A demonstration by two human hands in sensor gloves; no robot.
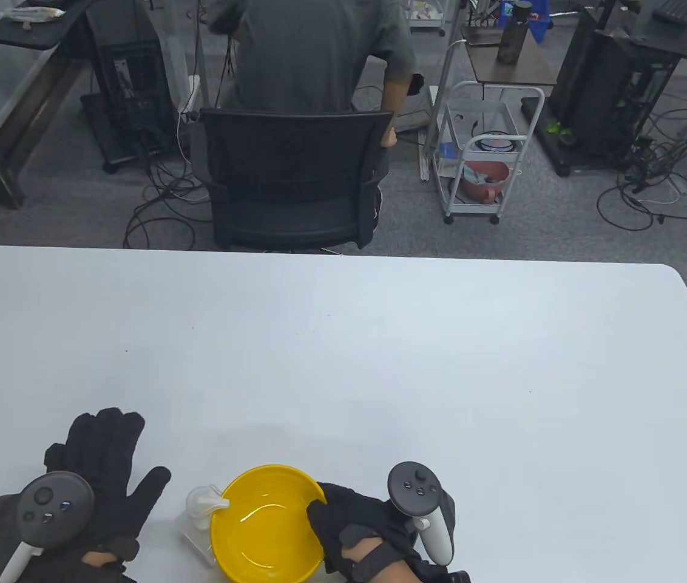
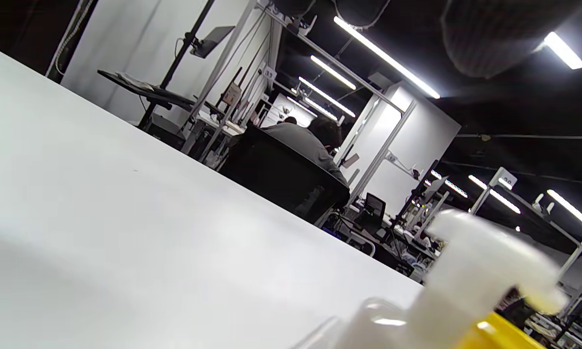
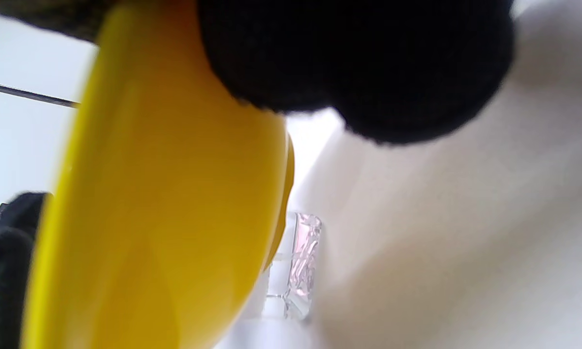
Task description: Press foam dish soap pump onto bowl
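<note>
A yellow bowl [image 1: 267, 525] sits at the table's near edge. My right hand [image 1: 326, 516] grips its right rim, thumb on the inside. In the right wrist view my gloved fingers [image 3: 358, 63] lie against the bowl's outer wall [image 3: 165, 218]. A clear foam soap bottle with a white pump head [image 1: 204, 504] stands against the bowl's left side, its nozzle reaching over the rim. The left wrist view shows the pump head [image 2: 475, 276] blurred and close above the bowl's rim [image 2: 499, 334]. My left hand [image 1: 119, 467] is open with fingers spread, left of the bottle and not touching it.
The white table [image 1: 380, 364] stretches away beyond the bowl. Past its far edge a person sits in a black office chair [image 1: 295, 182], and a white cart [image 1: 483, 158] stands to the right.
</note>
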